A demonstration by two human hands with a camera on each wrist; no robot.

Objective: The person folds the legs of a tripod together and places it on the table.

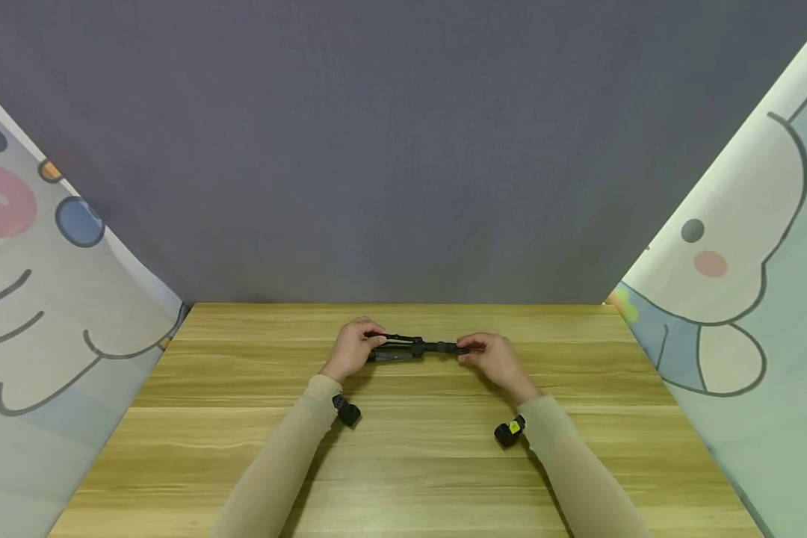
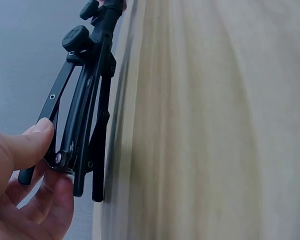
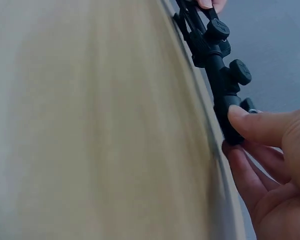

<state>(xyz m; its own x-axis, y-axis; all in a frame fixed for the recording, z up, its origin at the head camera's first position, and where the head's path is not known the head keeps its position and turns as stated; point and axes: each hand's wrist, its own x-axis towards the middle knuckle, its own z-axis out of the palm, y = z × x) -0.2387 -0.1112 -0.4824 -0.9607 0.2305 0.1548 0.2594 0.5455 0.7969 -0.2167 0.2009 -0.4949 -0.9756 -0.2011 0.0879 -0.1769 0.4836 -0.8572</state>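
Observation:
A folded black tripod stand [image 1: 418,347] lies crosswise between the two hands in the head view, its legs to the left. The left hand [image 1: 356,347] grips the leg end; in the left wrist view its thumb presses on one leg [image 2: 52,97], which stands a little apart from the others. At the other end the right hand [image 1: 498,360] holds the tip of the centre tube, thumb on one side and fingers beneath, as the right wrist view shows. Round black knobs [image 3: 240,72] stick out from the tube and the collar. Whether the stand touches the table cannot be told.
The wooden table [image 1: 417,463] has its far edge just beyond the stand, against a dark grey panel [image 1: 403,149]. Cartoon-printed curtains [image 1: 746,224] hang at both sides. A small black camera [image 1: 348,412] is strapped to each wrist.

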